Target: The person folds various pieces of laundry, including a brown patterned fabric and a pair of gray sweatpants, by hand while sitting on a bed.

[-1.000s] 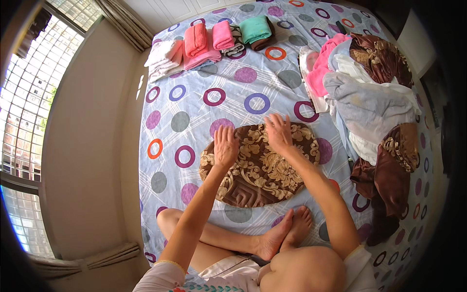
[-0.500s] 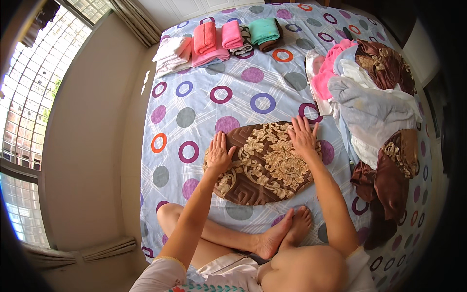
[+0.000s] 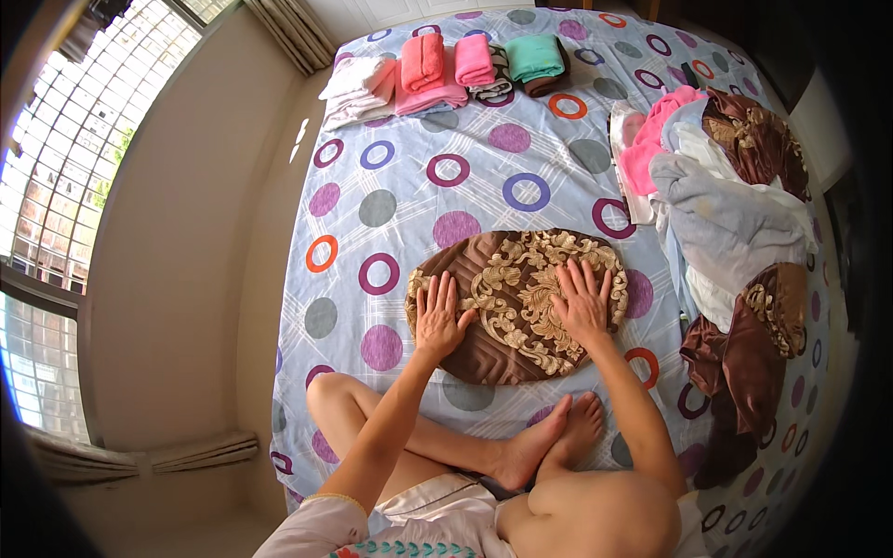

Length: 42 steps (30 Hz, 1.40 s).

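A brown oval cushion cover [image 3: 507,307] with raised gold flower patterns lies flat on the bed in front of my crossed legs. My left hand [image 3: 441,321] rests palm down on its left part, fingers stretched out and thumb apart. On its right part my right hand [image 3: 584,302] lies flat with the fingers spread. Neither hand grips the fabric; both only press on its top. Whether anything is inside the cover cannot be seen.
The bed [image 3: 372,223] has a pale blue sheet with circles. Folded towels [image 3: 423,65] in white, pink and coral, and a green folded cloth [image 3: 537,59], line the far edge. A loose heap of grey, white, pink and brown cloths [image 3: 730,214] lies to the right. A barred window [image 3: 65,158] is at left.
Both hands have slid nearer to me over the cover, from its far edge and left side toward its middle. The whole view has shifted slightly. The cover's pattern lies differently.
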{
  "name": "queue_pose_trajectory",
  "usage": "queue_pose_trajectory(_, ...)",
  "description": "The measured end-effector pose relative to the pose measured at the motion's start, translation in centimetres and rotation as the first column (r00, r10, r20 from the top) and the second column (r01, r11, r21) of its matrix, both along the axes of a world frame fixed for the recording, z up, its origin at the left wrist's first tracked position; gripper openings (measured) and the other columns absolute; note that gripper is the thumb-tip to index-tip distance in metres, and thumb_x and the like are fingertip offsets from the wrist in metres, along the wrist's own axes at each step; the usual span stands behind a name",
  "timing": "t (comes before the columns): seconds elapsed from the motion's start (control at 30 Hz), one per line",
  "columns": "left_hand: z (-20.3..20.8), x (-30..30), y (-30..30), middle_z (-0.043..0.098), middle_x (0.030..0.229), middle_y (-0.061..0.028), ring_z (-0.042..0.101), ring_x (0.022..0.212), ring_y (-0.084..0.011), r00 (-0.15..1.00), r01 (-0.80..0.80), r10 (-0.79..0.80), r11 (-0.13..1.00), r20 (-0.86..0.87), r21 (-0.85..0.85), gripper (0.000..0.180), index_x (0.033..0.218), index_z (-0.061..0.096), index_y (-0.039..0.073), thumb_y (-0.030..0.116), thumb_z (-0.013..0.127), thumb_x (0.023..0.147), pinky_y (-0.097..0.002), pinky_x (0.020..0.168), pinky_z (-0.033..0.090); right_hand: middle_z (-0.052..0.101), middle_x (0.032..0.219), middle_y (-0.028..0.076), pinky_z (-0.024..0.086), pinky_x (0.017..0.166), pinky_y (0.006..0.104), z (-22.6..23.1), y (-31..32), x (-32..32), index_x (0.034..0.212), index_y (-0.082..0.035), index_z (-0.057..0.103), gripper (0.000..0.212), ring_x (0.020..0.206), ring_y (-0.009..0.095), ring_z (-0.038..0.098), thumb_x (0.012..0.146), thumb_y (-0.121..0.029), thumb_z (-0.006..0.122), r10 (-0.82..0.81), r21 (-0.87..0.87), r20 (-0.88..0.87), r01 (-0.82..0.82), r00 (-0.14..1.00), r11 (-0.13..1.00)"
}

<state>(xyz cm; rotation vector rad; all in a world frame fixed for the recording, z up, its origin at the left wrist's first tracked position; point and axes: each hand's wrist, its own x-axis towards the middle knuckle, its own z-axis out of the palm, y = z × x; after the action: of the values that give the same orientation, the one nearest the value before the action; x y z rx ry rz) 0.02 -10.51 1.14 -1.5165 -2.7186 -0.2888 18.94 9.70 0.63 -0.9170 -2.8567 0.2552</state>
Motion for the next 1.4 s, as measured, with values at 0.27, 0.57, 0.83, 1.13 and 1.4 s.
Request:
queue_pose_trajectory(0.27, -1.7, -1.7, -0.9, 0.022, 0.137, -0.0192, 0.017, 0.129, -0.0303, 0.981, -0.190, 0.182, 0.972, 0.071, 0.137, 0.065, 0.131, 0.023, -0.004, 0.038, 0.042, 0.086, -0.0410, 0.105, 0.010, 0.028, 0.136, 0.008, 0.010, 0.099, 0.0583, -0.4, 5.2, 4.8, 0.128, -0.015, 0.037, 0.045, 0.126, 0.028, 0.025, 0.087, -0.033, 0.040, -0.359, -0.046, 0.002, 0.359, 0.933, 0.932)
queue_pose_trajectory(0.57, 2.5, -3.8, 8.6, 0.034, 0.131, -0.0144, 0.023, 0.126, -0.0323, 0.986, -0.012, 0.013, 1.000, 0.164, -0.011, 0.056, 0.127, 0.032, 0.001, 0.032, 0.048, 0.084, -0.0469, 0.103, 0.017, 0.058, 0.068, 0.010, 0.051, 0.055, 0.0261, 6.3, -5.3, 5.8, 0.083, 0.003, 0.052, 0.014, 0.058, 0.015, 0.058, 0.083, -0.011, 0.051, -0.565, -0.994, -0.064, -0.005, 0.823, 0.105)
queue_pose_trajectory(0.83, 1.6, -5.0, 14.5, 0.054, 0.101, -0.0173, 0.049, 0.099, -0.0324, 0.948, 0.220, -0.194, 0.972, 0.251, -0.078, 0.037, 0.108, 0.052, 0.005, 0.029, 0.053, 0.079, -0.0399, 0.085, 0.039, 0.036, 0.117, 0.023, 0.039, 0.092, 0.0434, 2.9, -12.3, 8.0, 0.114, 0.009, 0.034, 0.045, 0.115, 0.031, 0.036, 0.080, -0.010, 0.056, -0.676, -0.647, 0.526, -0.274, 0.516, -0.712)
queue_pose_trajectory(1.13, 1.7, -7.1, 15.0, 0.062, 0.067, -0.0147, 0.060, 0.062, -0.0268, 0.855, 0.036, 0.044, 0.989, 0.517, -0.144, 0.041, 0.078, 0.064, 0.000, 0.040, 0.063, 0.070, -0.0352, 0.059, 0.047, 0.029, 0.131, 0.014, 0.036, 0.088, 0.0495, 0.9, -13.0, 2.8, 0.123, -0.006, 0.034, 0.055, 0.115, 0.031, 0.031, 0.078, -0.017, 0.063, -0.612, -0.600, 0.597, -0.218, 0.519, -0.770)
queue_pose_trajectory(1.4, 5.4, -11.5, 12.1, 0.056, 0.061, -0.0003, 0.048, 0.054, -0.0069, 0.392, 0.070, 0.056, 0.993, 0.918, -0.091, 0.029, 0.077, 0.065, 0.002, 0.030, 0.065, 0.075, -0.0233, 0.049, 0.037, 0.052, 0.108, 0.005, 0.038, 0.085, 0.0398, 6.7, -11.0, 2.7, 0.112, -0.008, 0.048, 0.036, 0.100, 0.021, 0.048, 0.078, -0.012, 0.060, -0.737, -0.877, 0.230, -0.194, 0.635, -0.440)
